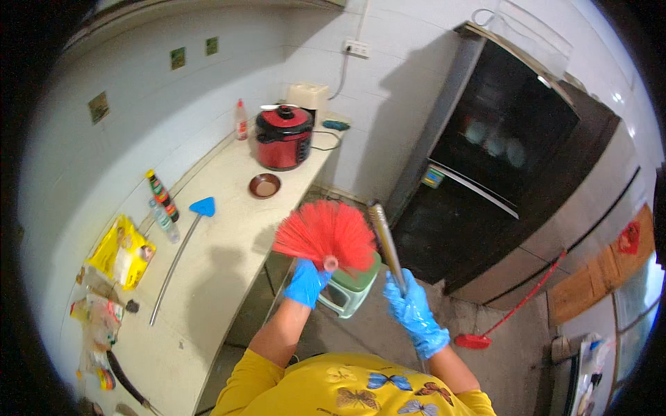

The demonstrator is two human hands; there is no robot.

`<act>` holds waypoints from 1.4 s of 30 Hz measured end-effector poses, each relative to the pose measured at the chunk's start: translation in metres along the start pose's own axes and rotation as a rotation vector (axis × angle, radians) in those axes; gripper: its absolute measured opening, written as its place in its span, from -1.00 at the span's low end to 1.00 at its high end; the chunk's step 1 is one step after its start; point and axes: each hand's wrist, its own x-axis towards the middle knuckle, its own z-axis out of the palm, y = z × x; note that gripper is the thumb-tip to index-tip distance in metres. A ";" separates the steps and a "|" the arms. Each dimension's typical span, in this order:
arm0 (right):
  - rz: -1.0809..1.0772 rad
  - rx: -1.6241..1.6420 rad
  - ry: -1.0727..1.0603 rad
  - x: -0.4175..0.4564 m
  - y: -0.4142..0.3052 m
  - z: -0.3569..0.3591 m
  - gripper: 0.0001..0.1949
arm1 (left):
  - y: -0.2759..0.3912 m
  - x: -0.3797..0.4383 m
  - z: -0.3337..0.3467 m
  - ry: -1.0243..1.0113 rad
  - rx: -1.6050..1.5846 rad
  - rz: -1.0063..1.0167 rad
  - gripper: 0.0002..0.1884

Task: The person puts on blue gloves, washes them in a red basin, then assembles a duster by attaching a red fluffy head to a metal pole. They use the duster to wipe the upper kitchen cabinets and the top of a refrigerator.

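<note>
My left hand point(308, 283), in a blue disposable glove, holds a round brush head with red bristles point(328, 231); its pinkish socket faces me. My right hand point(408, 299), gloved alike, is closed around a metal pole point(387, 242) that stands apart from the brush head, to its right. Below the brush head is a green plastic stool point(359, 278). On the pale counter point(234, 244) to the left lies a metal rod with a blue triangular head point(203, 206).
A red electric pressure cooker point(284, 138), a brown bowl point(265, 185), bottles point(162, 195) and a yellow bag point(123, 252) stand or lie on the counter. A black cabinet point(468, 171) stands at the right. A red broom point(472, 341) rests on the floor, its handle against a cabinet.
</note>
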 end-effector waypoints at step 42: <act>0.470 0.135 -0.643 -0.052 0.005 -0.048 -0.33 | -0.018 -0.003 0.093 -0.069 0.652 0.199 -0.62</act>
